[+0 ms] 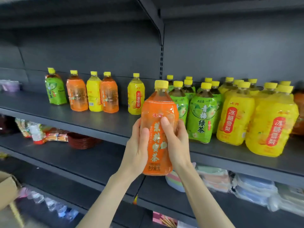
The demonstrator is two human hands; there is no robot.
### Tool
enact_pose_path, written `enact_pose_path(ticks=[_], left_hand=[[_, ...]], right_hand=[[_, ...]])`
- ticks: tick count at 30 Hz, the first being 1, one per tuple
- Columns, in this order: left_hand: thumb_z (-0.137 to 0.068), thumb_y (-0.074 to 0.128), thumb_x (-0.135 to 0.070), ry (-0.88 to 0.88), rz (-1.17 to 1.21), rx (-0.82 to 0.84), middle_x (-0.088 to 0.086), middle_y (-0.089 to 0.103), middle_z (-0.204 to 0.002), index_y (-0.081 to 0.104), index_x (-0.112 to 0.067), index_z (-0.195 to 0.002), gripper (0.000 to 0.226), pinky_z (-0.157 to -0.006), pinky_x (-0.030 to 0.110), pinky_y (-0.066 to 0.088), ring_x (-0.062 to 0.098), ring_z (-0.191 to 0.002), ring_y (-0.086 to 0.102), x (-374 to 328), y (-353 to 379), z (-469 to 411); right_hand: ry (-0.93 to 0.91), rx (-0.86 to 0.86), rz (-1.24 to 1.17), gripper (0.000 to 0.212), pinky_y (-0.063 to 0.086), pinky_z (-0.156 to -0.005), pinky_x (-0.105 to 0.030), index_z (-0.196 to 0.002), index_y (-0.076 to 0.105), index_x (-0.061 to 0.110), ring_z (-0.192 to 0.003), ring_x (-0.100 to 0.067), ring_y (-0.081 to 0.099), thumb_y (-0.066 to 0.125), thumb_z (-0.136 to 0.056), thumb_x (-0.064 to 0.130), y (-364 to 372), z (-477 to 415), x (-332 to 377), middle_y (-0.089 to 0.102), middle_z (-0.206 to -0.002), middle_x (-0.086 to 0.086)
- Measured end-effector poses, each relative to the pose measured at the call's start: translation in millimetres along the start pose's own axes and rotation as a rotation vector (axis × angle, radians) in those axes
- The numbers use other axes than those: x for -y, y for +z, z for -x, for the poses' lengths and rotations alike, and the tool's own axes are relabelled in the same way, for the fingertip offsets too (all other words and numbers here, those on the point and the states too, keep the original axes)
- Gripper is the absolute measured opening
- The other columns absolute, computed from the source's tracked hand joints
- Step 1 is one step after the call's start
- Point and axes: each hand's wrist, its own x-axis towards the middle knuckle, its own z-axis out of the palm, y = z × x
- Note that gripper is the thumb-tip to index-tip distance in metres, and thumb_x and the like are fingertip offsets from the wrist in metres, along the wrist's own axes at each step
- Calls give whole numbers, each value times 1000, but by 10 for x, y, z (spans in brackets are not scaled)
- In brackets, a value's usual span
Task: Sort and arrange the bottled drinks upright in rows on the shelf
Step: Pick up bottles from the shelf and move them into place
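Observation:
I hold an orange-labelled bottle [158,111] with a yellow cap upright in front of the dark shelf [92,124]. My left hand [137,148] grips its left side and my right hand [176,142] grips its right side, thumbs on the label. On the shelf to the right stand rows of green-labelled bottles [201,119] and yellow-labelled bottles [269,127]. Further left stand a lone yellow bottle [136,97], two orange bottles [77,94] [109,96] with a yellow one [93,94] between them, and a green bottle [55,89].
A shelf upright and bracket [161,51] divide the bay. The lower shelf holds a stack of red bowls [82,140], snack packets [37,130] and wrapped cloths [213,176]. A cardboard box [7,188] sits at the lower left. An orange bottle [299,116] shows at the far right.

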Motion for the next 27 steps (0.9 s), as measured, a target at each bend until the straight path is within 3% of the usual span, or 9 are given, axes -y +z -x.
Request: enact_pose_path(ticks=[5,9,12,17,19,22,25,27], left_hand=[[-92,38,-56,-17,-46,-5,-21,64,-114,46,-46,-126,37,-80,14,50,1,-105,62,168,-688,-260],[-92,39,-51,-1,-122,-85,-14,66,-108,58,-25,-118,42,-80,12,47,0,-104,60,496,-1187,-550],[-92,43,-47,-20,-217,-168,-14,63,-112,58,-23,-117,38,-87,18,45,-5,-105,55,809,-1534,-884],[-95,51,-33,-23,-315,-248,-23,57,-104,55,-26,-114,21,-74,-1,38,-15,-98,53,1254,-1946,-1592],[-94,54,-32,-8,-371,-255,-16,58,-109,54,-20,-120,28,-77,2,39,-10,-99,54,1400,-2064,-1874],[-93,58,-28,25,-438,-286,2,55,-127,49,-10,-129,41,-92,15,37,12,-117,50,1583,-2172,-2318],[-91,60,-29,90,-541,-340,8,49,-134,43,-8,-134,51,-91,10,27,20,-125,43,1675,-2239,-2717],[-91,60,-34,120,-599,-341,10,43,-140,37,-8,-140,60,-102,23,30,23,-130,37,1710,-2271,-2990]], right_hand=[[0,-37,11,64,58,-73,-26,-120,54,24,-92,-11,71,69,-70,61,602,-299,-267,72,-104,6],[-36,-66,43,61,55,-67,-19,-122,50,24,-90,-7,71,69,-73,56,940,-640,-532,71,-103,6],[-55,-91,36,62,54,-65,-16,-122,48,25,-91,-6,70,71,-74,56,1148,-956,-753,70,-105,7],[-71,-133,72,69,53,-63,-13,-127,44,27,-91,1,68,68,-70,57,1415,-1530,-1063,66,-108,11],[-76,-160,101,78,54,-64,-12,-133,41,26,-94,3,66,67,-68,60,1501,-1717,-1172,64,-112,11],[-79,-203,155,84,52,-64,-9,-137,38,26,-94,7,64,66,-66,62,1598,-1924,-1323,62,-115,13],[-69,-243,218,84,53,-67,-13,-136,37,27,-93,6,64,65,-65,64,1662,-2053,-1398,62,-112,16],[-53,-256,260,82,53,-71,-17,-132,37,31,-92,5,65,64,-64,67,1688,-2122,-1402,62,-110,18]])
